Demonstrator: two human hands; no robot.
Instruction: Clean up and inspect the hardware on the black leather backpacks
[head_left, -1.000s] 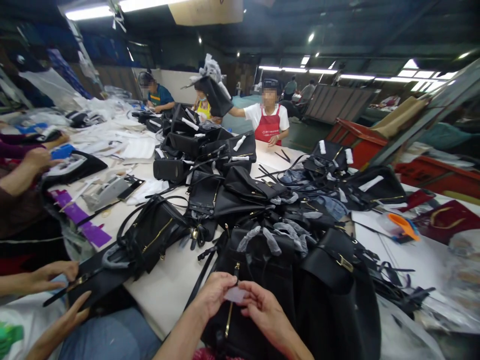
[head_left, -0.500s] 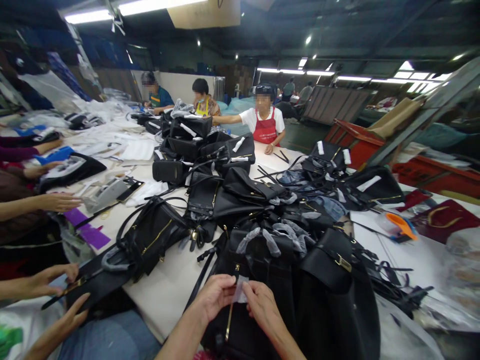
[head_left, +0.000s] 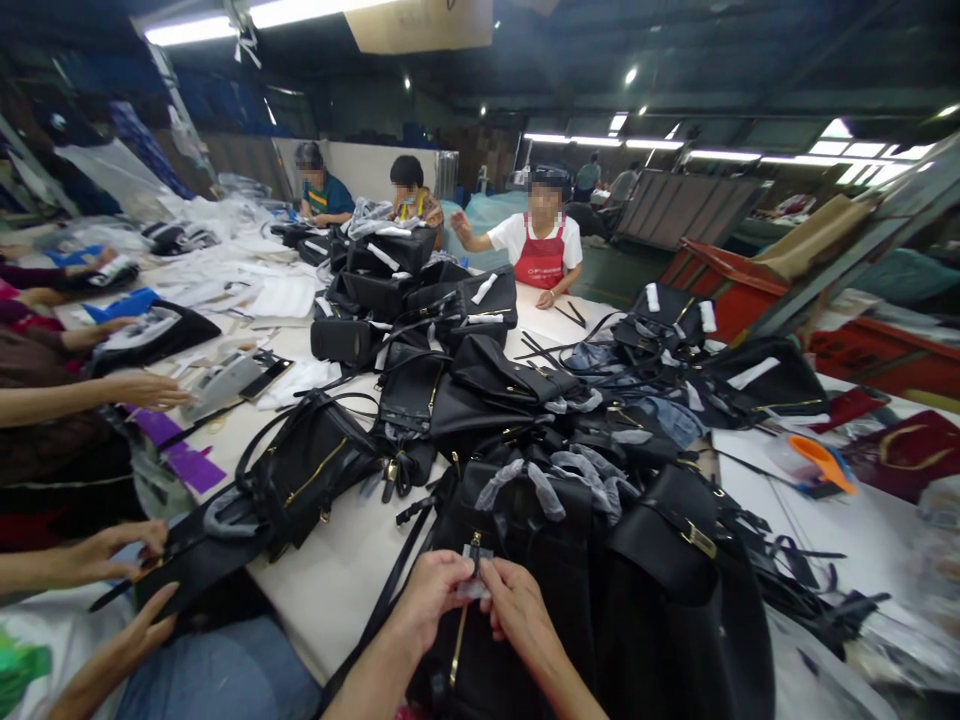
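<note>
A black bag (head_left: 540,580) with a gold zipper (head_left: 459,645) lies at the bottom centre, its handle wrapped in clear plastic. Over the zipper's upper end, a small translucent plastic piece (head_left: 474,585) is pinched between both hands, around the dark zipper pull. My left hand (head_left: 439,590) grips its left side with thumb and fingers. From the right, my right hand (head_left: 510,595) holds the other side, fingertips nearly meeting those of my left hand.
Black bags (head_left: 480,400) are piled ahead. Another bag (head_left: 690,590) stands close on the right. At left, a co-worker's hands (head_left: 139,580) touch a black strap piece. An orange item (head_left: 821,462) lies on the right. A person in a red apron (head_left: 541,262) faces the table.
The plastic piece now lies around the zipper pull, and my fingertips have come closer together. Across the table, the person in the red apron has lifted a hand off the bag pile.
</note>
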